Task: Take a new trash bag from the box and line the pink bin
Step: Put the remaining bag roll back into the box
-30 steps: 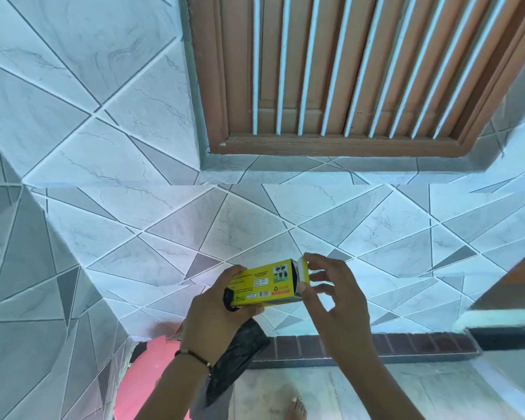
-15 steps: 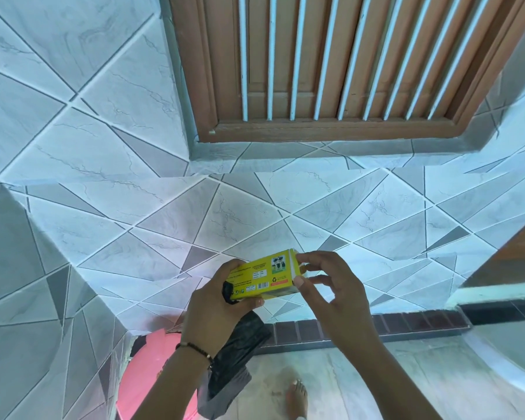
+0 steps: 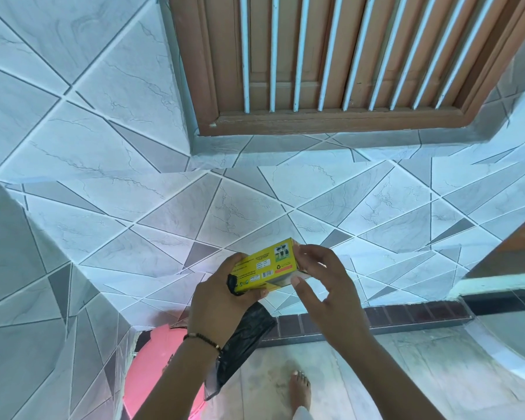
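Over the last second your view tipped downward — the barred wooden window (image 3: 340,56) slid up the frame, and more of the pink bin (image 3: 152,368) and floor (image 3: 406,374) came into sight below your arms. The box rose slightly and tilted, its right end higher, while your right fingers shifted from pinching the end flap to cupping that end. I judged from this that the bag was already out and you were closing the box; lining the bin had not begun.

The pink bin stood below and to the left of your left forearm, well under both hands, tucked into the tiled corner. Your bare foot (image 3: 300,389) showed on the floor beneath your right forearm.

The black trash bag (image 3: 240,344) hung down from under your left hand (image 3: 219,301), trailing past your wrist toward the bin — still folded or bunched, not opened.

The yellow box (image 3: 264,269) sat between your hands. Your left hand was grasping its left end, with the bag's top pinned there; your right hand (image 3: 325,286) held the right end with curled fingers and thumb.
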The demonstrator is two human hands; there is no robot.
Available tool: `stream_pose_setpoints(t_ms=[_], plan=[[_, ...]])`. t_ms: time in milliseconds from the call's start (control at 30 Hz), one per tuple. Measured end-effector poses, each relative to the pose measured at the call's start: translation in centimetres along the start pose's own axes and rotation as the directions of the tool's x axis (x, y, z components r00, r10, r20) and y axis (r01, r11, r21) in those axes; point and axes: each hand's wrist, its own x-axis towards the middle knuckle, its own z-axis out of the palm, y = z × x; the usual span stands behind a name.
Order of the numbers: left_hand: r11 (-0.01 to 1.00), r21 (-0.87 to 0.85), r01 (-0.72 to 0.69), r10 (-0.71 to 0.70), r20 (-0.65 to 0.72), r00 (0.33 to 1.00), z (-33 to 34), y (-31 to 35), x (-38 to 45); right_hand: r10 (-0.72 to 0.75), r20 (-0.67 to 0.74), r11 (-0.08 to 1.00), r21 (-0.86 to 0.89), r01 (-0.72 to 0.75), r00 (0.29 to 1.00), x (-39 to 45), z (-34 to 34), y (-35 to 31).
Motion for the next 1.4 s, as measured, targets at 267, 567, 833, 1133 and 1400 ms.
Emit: stream_pose_setpoints(t_ms=[267, 567, 833, 1133, 1400], plan=[[0.997, -0.074, 0.034, -0.039, -0.063, 0.997, -0.4, 1.4, 2.0, -0.015, -0.083, 0.998, -0.059, 0.01, 0.996, 1.7, -0.3, 1.1], [0.979, -0.156, -0.132, 0.109, -0.149, 0.983, 0.6, 3.9, 9.1, 0.31, -0.149, 0.913, 0.322, -0.251, 0.939, 7.0, -0.6, 3.2], [0.965, -0.123, -0.233, 0.191, -0.282, 0.94, 0.6, 7.4, 20.7, 0.224, -0.133, 0.919, 0.358, -0.165, 0.965, 20.2, -1.1, 4.1], [0.954, -0.225, -0.197, 0.145, -0.23, 0.962, 1.2, 7.4, 28.6, 0.171, 0.022, 0.957, 0.234, -0.171, 0.985, 30.9, -0.6, 6.9], [0.967, -0.205, -0.152, 0.087, -0.298, 0.951, 2.4, 6.7, 30.2, 0.195, -0.017, 0.939, 0.292, -0.182, 0.981, 31.8, 0.7, 7.5]])
